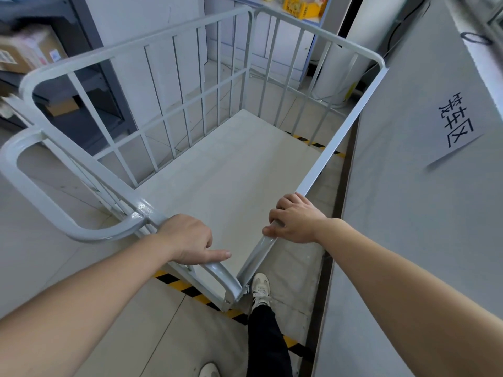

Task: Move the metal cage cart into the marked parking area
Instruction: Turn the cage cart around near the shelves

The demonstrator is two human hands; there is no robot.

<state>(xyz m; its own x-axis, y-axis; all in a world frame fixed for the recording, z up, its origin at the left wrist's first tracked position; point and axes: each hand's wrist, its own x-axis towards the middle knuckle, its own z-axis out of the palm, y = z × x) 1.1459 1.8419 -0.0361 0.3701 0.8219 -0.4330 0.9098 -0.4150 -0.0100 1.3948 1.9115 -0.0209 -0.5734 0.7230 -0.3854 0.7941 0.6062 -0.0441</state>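
Note:
The grey metal cage cart point(174, 85) fills the middle of the head view, its barred sides upright and its flat floor bare. My left hand point(187, 238) grips the near top rail beside the curved push handle, index finger stretched along the rail. My right hand point(295, 217) is closed over the right side rail near the cart's near corner. Yellow-and-black floor tape point(187, 289) runs under the near corner, and a second tape strip point(313, 142) shows under the far right side. The cart stands close beside a grey wall on the right.
A paper sign point(454, 123) with handwritten characters hangs on the grey wall point(408, 213) at the right. Dark shelving point(81, 104) with cardboard boxes stands at the left. A white cylinder point(337, 72) and a yellow crate point(302, 6) are beyond the cart. My shoe point(260, 288) is by the near corner.

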